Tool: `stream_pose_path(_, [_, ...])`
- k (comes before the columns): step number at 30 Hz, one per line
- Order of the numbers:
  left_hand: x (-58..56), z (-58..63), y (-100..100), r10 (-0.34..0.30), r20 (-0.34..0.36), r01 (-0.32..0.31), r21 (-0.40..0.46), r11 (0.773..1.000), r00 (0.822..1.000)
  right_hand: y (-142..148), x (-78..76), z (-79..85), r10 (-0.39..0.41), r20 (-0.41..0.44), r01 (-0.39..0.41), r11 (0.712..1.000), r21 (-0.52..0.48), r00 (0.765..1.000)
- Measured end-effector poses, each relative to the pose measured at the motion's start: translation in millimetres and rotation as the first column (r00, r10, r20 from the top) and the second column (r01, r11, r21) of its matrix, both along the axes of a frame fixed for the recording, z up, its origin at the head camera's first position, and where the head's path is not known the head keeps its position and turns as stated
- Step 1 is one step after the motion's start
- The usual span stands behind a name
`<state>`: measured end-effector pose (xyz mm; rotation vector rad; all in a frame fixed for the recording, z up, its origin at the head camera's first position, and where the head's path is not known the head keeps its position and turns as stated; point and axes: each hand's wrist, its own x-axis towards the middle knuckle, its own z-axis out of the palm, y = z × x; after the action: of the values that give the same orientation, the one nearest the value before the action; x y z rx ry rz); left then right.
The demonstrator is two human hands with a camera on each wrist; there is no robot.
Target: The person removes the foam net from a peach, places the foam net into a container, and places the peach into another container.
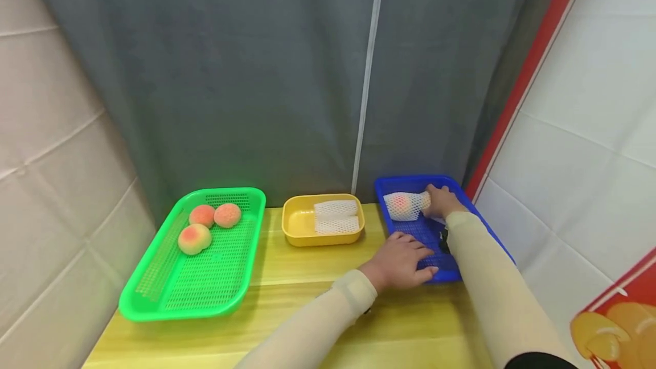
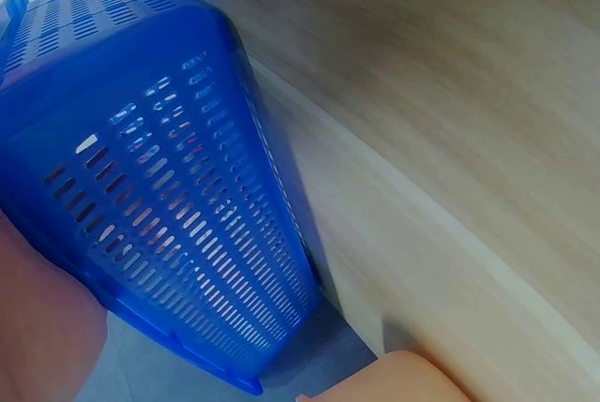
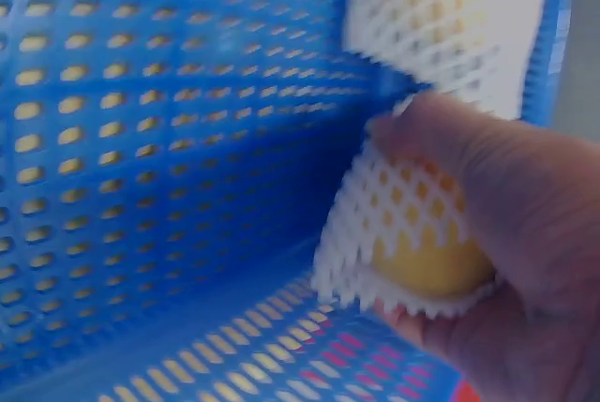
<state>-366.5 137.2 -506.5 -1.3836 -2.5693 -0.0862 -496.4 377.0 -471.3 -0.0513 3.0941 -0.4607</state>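
Note:
Inside the blue basket (image 1: 417,177), my right hand (image 1: 443,203) grips a peach (image 3: 436,261) wrapped in a white foam net (image 3: 352,233). Thumb and fingers close around it in the right wrist view, and the yellow fruit shows through the net's open end. Another netted peach (image 1: 403,206) lies beside it at the basket's far left, close to the fingertips. My left hand (image 1: 402,261) rests with spread fingers over the basket's near left rim. From the left wrist view, the slotted basket wall (image 2: 178,196) stands between two parts of that hand.
A yellow tray (image 1: 297,222) with two white foam nets (image 1: 336,217) stands in the middle. To the left, a green basket (image 1: 246,266) holds three bare peaches (image 1: 195,238). A grey curtain (image 1: 246,73) hangs behind the wooden table (image 1: 287,300); white panels flank both sides.

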Motion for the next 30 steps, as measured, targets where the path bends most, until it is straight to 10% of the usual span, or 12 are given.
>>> stream_pose_path(15, [2.1, 4.9, -0.4, 0.007, -0.009, -0.007, 0.001, 1.000, 1.000, -13.7, 58.8, 67.9, 0.028, -0.134, -0.030, 0.999, -0.011, 0.991])
stream_pose_path(24, [-2.1, 3.8, 0.0, -0.006, 0.045, 0.005, 0.025, 1.000, 0.999, -37.3, 100.0, 73.5, 0.154, -0.217, -0.177, 0.980, -0.093, 0.964])
stream_pose_path(30, [0.4, 8.2, -18.7, -0.111, 0.075, 0.091, 0.238, 0.967, 0.991, -49.7, 115.0, 69.7, 0.198, -0.243, -0.235, 0.963, -0.130, 0.950])
